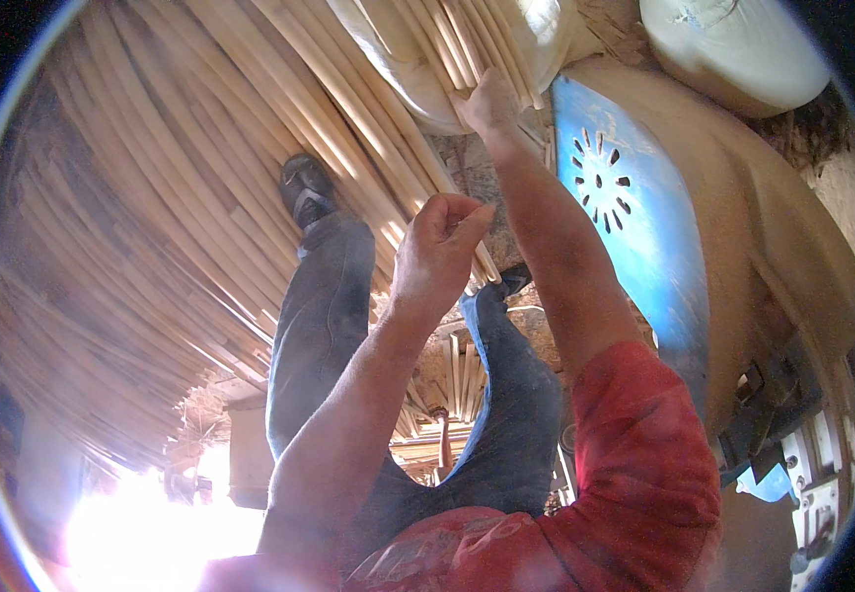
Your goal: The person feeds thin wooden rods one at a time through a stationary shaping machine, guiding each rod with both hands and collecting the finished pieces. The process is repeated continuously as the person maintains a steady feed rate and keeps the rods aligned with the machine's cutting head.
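My right hand reaches to the upper middle, its fingers closed on a bundle of light wooden strips lying over a pale padded sack. My left hand is nearer me, above my legs, with its fingers curled and thumb drawn in beside long wooden strips; whether anything is inside its grip cannot be made out. Many similar long strips lie side by side across the left half of the view.
A blue panel with a radial pattern of slots stands to the right, beside a brown curved surface. A white sack sits at top right. My two shoes are among the strips. Metal machine parts show at lower right.
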The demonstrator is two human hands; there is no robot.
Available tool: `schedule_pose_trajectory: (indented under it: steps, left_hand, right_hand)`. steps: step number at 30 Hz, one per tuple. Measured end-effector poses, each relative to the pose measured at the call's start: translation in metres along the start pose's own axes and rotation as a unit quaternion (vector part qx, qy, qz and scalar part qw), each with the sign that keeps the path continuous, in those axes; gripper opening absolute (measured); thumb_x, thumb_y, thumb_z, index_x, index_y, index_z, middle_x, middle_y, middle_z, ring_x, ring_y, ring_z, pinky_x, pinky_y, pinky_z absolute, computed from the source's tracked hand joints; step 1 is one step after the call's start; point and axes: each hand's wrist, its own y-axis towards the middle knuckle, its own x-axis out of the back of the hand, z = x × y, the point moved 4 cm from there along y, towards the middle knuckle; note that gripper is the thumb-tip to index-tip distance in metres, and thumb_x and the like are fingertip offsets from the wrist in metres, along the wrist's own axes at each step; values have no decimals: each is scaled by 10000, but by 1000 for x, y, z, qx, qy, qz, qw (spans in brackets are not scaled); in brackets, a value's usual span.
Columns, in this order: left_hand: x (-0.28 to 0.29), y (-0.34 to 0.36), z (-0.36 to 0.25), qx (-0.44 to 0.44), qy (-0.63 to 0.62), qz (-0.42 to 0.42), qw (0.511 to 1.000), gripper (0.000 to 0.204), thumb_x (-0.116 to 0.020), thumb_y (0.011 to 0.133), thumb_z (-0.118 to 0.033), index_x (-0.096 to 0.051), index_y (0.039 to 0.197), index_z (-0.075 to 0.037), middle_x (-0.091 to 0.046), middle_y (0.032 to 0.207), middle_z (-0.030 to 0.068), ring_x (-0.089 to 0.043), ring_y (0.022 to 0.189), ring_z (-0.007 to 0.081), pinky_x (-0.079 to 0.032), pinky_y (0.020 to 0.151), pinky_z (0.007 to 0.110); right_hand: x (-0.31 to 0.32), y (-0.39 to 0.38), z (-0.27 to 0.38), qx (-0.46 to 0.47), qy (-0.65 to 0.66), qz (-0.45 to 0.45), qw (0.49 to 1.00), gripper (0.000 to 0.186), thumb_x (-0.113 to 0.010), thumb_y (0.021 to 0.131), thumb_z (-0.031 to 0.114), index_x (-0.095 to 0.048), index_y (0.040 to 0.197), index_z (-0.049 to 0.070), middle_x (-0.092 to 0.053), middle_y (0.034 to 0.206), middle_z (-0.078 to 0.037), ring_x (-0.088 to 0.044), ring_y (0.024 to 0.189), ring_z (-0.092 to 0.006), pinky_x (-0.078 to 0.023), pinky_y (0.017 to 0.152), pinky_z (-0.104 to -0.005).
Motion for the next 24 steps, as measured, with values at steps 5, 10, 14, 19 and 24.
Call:
schedule_pose_trajectory:
  steps: [5,10,14,19,24]
  left_hand:
    - [6,8,6,1,-55,11,998,381,-702,928,-360,-682,1108,-25,-724,1013,94,-671,970,176,-503,886,320]
    - [24,14,6,-22,61,-85,994,541,-746,893,-399,-632,1207,25,-716,1052,155,-676,1013,241,-500,938,350]
    - [39,22,6,2,134,-172,976,713,-821,802,-443,-566,1268,33,-662,1167,216,-635,1133,301,-485,988,416]
    - [32,29,2,9,44,-160,986,538,-828,796,-291,-605,1170,24,-675,1003,173,-676,898,242,-547,809,386]
    - [29,15,-1,39,-73,-129,988,307,-773,799,-147,-640,1038,-8,-639,776,57,-621,652,145,-525,597,302]
  right_hand:
    - [-17,-5,9,13,-76,1,997,554,-770,777,437,-682,1068,-26,-726,972,-253,-723,932,-398,-571,830,-490]
    - [-12,-37,26,-43,263,148,952,501,-788,780,323,-641,1070,-58,-725,875,-228,-727,756,-318,-573,668,-422]
    - [28,-146,62,39,270,72,959,571,-774,804,280,-540,1183,-78,-694,962,-267,-717,820,-407,-560,703,-476]
    - [90,-274,86,112,241,240,933,669,-672,883,270,-385,1355,-107,-672,1025,-311,-675,958,-478,-545,809,-511]
    - [85,-177,18,58,262,213,940,263,-650,908,236,-672,992,-11,-715,932,-215,-707,909,-402,-556,807,-449]
